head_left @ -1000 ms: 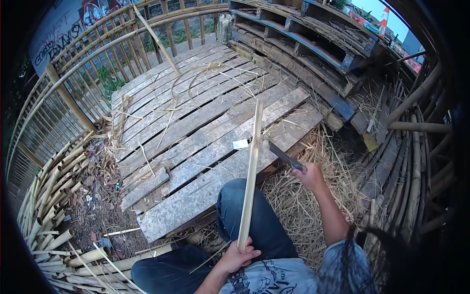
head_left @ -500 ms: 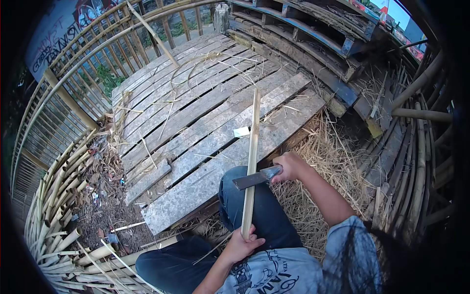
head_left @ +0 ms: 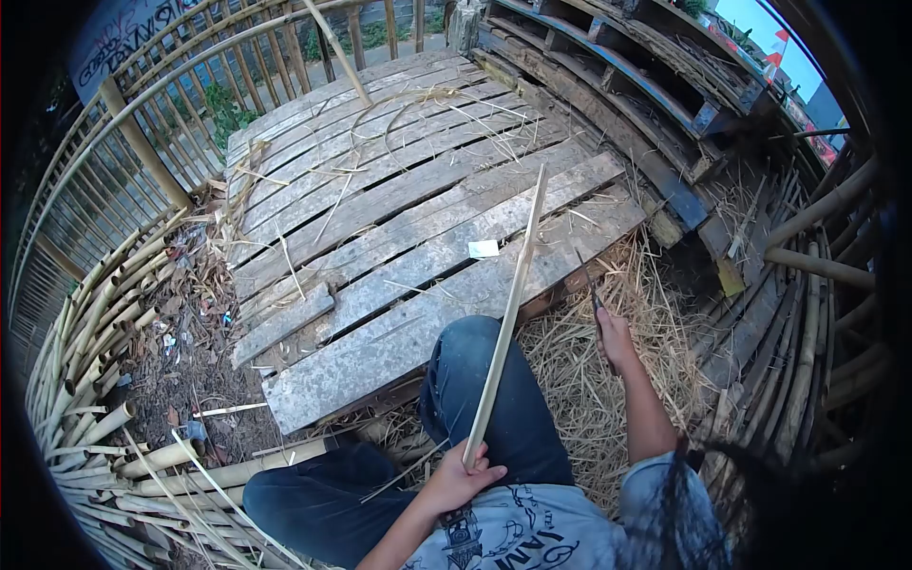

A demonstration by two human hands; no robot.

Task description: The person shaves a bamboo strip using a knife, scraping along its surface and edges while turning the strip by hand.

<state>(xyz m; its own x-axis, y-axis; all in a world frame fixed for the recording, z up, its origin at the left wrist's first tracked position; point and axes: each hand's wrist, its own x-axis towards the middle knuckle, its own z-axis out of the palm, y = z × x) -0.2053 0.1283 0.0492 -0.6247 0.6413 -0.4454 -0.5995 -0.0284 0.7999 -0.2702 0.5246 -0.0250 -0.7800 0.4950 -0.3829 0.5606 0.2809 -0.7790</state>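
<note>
My left hand (head_left: 459,478) is closed around the lower end of a long bamboo strip (head_left: 514,302). The strip slants up past my raised knee, its far end over the wooden platform. To the right, my right hand (head_left: 615,344) grips the handle of a knife (head_left: 596,296). Its blade is seen nearly edge-on, pointing up and away, apart from the strip. Pale shavings (head_left: 608,380) lie on the ground beneath that hand.
A slatted wooden platform (head_left: 380,247) lies ahead, with a white piece of paper (head_left: 484,249) and loose strips on it. Stacked pallets (head_left: 608,104) stand at the back right. Bamboo poles (head_left: 90,332) are piled at the left, before a bamboo fence (head_left: 142,142).
My right hand has moved the knife off the strip, to the right, and turned its blade upward. The strip now tilts more to the right. The camera view has shifted slightly.
</note>
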